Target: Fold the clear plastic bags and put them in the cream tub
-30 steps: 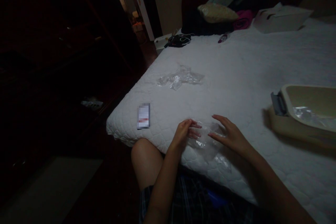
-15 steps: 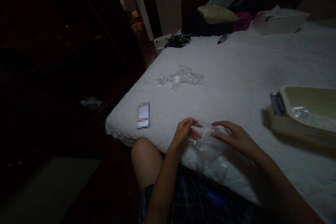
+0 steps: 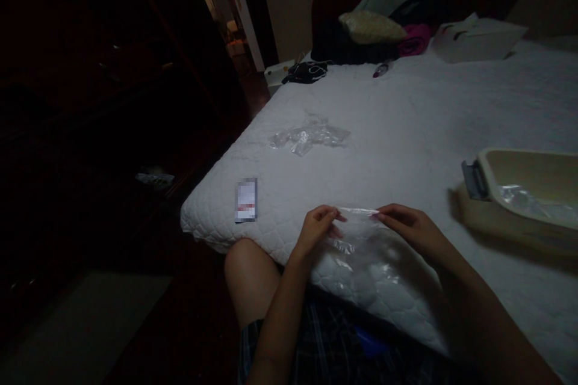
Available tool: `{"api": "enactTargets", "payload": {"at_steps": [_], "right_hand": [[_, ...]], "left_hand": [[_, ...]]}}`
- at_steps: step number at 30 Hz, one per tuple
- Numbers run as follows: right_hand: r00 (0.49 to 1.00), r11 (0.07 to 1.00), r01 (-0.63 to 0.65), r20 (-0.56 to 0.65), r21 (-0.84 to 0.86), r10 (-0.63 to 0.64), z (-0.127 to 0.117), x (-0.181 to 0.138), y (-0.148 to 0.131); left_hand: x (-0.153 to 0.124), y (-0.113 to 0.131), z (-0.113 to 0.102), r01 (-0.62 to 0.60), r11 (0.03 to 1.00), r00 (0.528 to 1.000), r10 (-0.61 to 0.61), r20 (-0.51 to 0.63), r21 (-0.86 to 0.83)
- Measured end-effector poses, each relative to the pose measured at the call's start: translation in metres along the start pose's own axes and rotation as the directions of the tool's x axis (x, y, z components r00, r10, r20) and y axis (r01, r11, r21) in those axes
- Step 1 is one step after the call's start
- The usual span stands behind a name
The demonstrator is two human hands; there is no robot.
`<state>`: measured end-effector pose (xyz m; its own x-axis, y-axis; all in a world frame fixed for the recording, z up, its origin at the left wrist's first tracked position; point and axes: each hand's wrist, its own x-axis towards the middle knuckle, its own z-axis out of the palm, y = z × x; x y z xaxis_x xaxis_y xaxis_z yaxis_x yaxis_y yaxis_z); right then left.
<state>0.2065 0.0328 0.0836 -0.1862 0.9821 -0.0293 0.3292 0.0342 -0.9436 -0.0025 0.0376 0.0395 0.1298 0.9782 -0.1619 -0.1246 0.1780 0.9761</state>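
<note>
A clear plastic bag (image 3: 356, 246) hangs between my two hands above the near edge of the bed, its top edge stretched straight. My left hand (image 3: 318, 227) pinches one end of that edge between thumb and index finger, with other fingers showing behind the film. At the opposite end, my right hand (image 3: 404, 222) grips the edge with thumb and fingertips. Farther up the bed lies a crumpled heap of clear plastic bags (image 3: 311, 134), touched by neither hand.
A beige bin (image 3: 485, 216) with clear plastic inside stands at the right on the white quilted bed (image 3: 397, 144). A phone (image 3: 246, 200) lies near the left edge. A white box (image 3: 478, 41), a pillow (image 3: 372, 27) and dark cloth (image 3: 307, 71) are at the back.
My right hand has closed from spread fingers into a pinch on the bag's edge. The bag's top has gone from loose to stretched straight between both hands.
</note>
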Motion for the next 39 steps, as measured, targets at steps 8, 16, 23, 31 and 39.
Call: {"api": "enactTargets", "payload": {"at_steps": [8,16,23,31,39], "right_hand": [[0.946,0.981,0.061,-0.323,0.186,0.003,-0.005,0.006,-0.002],[0.918,0.994,0.111,-0.381,-0.006,-0.105,-0.035,0.011,-0.021],[0.958,0.994,0.06,-0.276,-0.095,-0.084,-0.06,0.013,-0.058],[0.977,0.998,-0.052,-0.206,-0.016,0.048,-0.058,0.067,-0.016],[0.987,0.935,-0.14,-0.117,-0.325,0.107,-0.031,0.118,0.049]], "left_hand": [[0.008,-0.024,-0.003,-0.003,0.998,1.0,0.005,0.03,-0.069],[0.004,-0.018,-0.019,0.036,0.998,0.977,-0.023,0.21,-0.057],[-0.005,0.005,-0.026,0.092,0.981,0.96,-0.042,0.278,-0.169],[0.009,-0.007,-0.026,0.063,0.992,0.997,-0.058,0.047,-0.111],[0.022,-0.037,-0.024,-0.027,0.936,0.972,0.106,-0.211,0.35]]}}
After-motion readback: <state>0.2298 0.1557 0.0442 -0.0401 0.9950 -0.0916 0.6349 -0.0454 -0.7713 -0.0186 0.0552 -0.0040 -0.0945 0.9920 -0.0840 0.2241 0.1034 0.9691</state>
